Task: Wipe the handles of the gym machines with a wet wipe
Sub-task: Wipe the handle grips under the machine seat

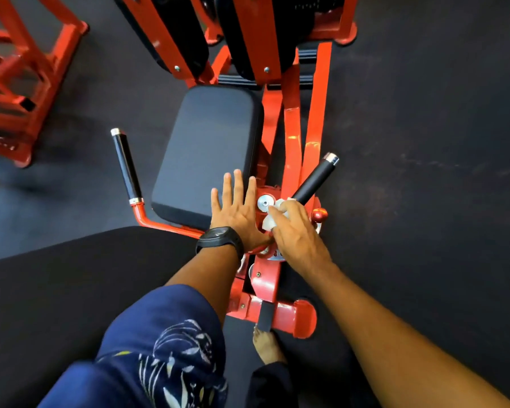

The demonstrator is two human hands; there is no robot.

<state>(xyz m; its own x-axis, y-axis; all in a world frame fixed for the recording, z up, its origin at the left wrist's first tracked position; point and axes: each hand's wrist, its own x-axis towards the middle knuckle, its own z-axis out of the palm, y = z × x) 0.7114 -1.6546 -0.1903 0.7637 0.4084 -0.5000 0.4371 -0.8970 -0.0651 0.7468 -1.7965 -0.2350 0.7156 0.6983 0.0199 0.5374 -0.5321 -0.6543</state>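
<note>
Centrally, the right hand (pixel 295 231) pinched a crumpled white wet wipe (pixel 271 217) at the base of the black cylindrical foam handle (pixel 315 179); the left hand (pixel 237 213) lay flat, fingers spread, just beside it. Next, seemingly, a stroke toward the handle's chrome cap (pixel 330 158).

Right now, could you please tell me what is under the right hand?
A crumpled white wet wipe shows under the right hand, at the base of the black handle. Whatever lies beneath the palm is covered.
</note>
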